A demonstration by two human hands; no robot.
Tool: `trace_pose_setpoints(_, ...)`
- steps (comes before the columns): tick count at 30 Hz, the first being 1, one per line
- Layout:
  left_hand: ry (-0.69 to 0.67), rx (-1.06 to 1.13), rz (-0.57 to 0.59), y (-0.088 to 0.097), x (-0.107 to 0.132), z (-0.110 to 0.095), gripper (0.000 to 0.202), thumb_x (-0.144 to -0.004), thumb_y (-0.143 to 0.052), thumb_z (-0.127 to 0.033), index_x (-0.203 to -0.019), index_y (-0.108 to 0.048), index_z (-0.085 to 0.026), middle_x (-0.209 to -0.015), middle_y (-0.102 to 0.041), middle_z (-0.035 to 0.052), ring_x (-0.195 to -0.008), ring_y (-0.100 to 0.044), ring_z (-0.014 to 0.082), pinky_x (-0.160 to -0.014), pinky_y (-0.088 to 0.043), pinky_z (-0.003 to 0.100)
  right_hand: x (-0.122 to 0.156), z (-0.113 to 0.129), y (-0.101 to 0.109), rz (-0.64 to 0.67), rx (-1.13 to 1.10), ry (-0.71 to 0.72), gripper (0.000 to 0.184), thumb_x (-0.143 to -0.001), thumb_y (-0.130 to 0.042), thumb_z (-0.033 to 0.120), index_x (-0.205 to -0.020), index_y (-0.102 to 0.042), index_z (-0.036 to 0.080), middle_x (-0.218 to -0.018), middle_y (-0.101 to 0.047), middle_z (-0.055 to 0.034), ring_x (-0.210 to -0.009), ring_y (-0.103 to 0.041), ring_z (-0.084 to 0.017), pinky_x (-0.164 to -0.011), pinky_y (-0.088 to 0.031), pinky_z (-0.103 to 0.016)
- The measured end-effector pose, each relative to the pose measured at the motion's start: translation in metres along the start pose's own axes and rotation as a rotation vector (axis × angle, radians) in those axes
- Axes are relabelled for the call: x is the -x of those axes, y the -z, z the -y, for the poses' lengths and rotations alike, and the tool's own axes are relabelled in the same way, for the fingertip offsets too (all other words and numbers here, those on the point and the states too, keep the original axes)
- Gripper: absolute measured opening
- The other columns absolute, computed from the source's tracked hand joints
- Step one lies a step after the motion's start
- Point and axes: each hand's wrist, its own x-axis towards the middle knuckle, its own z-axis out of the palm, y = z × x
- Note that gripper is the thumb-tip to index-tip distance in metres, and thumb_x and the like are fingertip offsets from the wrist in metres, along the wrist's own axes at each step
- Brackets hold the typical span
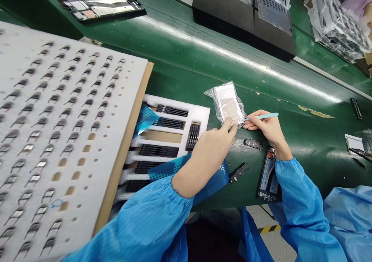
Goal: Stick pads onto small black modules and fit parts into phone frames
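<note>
A clear plastic bag [214,95] with white sheets [228,92] in it lies on the green bench. My left hand [213,148] reaches across to its near edge, fingertips bunched and pressed on the bag. From the right, my right hand [263,125] pinches light blue tweezers [269,115], their tip at the bag's lower right corner close to my left fingertips. Just below the hands lie two small dark phone parts, one [252,143] flat and one [238,173] at a slant. An opened phone body [267,177] lies partly under my right forearm.
On the left a white foam tray [139,70] carries rows of small parts, overlapping another foam tray [200,113] with black strips. A phone frame [101,5] lies on the back ledge. Black boxes [244,26] and bagged parts [340,26] stand behind. A blue sleeve [351,215] shows at right.
</note>
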Motion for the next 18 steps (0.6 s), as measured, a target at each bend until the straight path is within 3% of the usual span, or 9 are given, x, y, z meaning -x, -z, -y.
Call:
trace_pose_setpoints(14, 0.002, 0.005, -0.036, -0.002, 0.001, 0.0, 0.063, -0.099, -0.05, 0.001, -0.159, -0.056, -0.015, -0.162, -0.059, 0.0183, -0.081, -0.08, 0.0205, -0.061, -0.06, 0.032, 0.004, 0.0, -0.005, -0.018, 0.026, 0.15, 0.045, -0.079, -0.095, 0.062, -0.087, -0.078, 0.021, -0.08, -0.083, -0.0061, -0.073, -0.084, -0.023, -0.068, -0.072, -0.032)
trace_pose_setpoints(18, 0.005, 0.005, -0.024, -0.001, 0.003, 0.004, 0.07, -0.098, -0.047, 0.001, -0.165, -0.051, -0.017, -0.172, -0.051, 0.0167, -0.08, -0.081, 0.0219, -0.06, -0.062, 0.035, 0.033, 0.013, 0.011, -0.146, -0.002, 0.199, 0.036, -0.083, -0.095, 0.054, -0.088, -0.08, 0.022, -0.079, -0.083, -0.0053, -0.07, -0.083, -0.024, -0.062, -0.071, -0.031)
